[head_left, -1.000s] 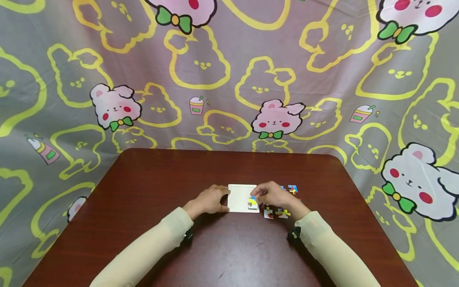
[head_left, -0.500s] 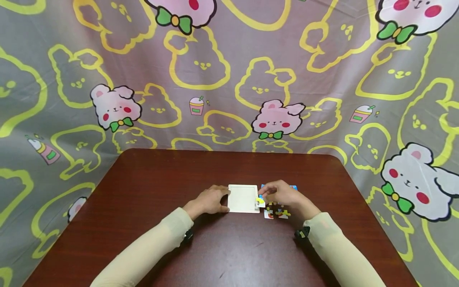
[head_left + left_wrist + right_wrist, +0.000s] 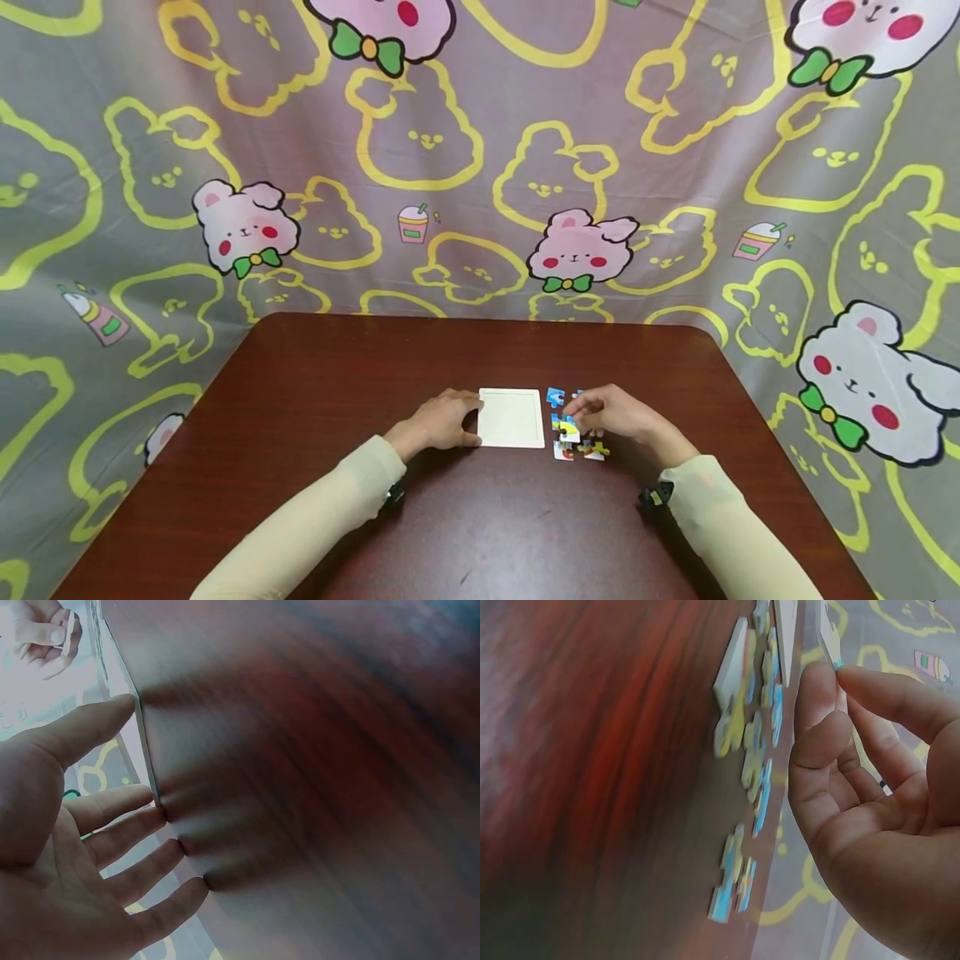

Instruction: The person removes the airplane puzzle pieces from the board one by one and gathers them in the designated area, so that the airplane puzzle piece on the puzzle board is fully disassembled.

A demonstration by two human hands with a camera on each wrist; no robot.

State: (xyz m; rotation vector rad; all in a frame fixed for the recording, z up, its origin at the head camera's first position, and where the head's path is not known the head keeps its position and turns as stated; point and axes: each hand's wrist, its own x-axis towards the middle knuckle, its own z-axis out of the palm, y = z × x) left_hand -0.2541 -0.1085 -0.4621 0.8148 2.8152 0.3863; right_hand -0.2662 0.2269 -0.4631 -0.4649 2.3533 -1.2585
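My left hand (image 3: 442, 419) rests at the left edge of a flat white square puzzle tray (image 3: 510, 418). In the left wrist view, the thumb and fingers are spread, and some of their tips touch the tray's edge (image 3: 150, 769). My right hand (image 3: 618, 414) is over the loose pieces to the right of the tray. Between thumb and fingertips it pinches a yellow, white and blue jigsaw piece (image 3: 828, 634), held above the table. Below and around that hand lie several jigsaw pieces (image 3: 555, 397), partly hidden by it in the head view.
Everything lies on a dark reddish-brown wooden table (image 3: 360, 367). A grey curtain (image 3: 465, 192) with yellow outlines and cartoon rabbits hangs behind and at the sides. Near the tray's front right corner lies a white and red jigsaw piece (image 3: 563, 451).
My right hand has moved right with the jigsaw piece, from over the tray's right side to above the loose pieces. The left hand stays at the tray's edge.
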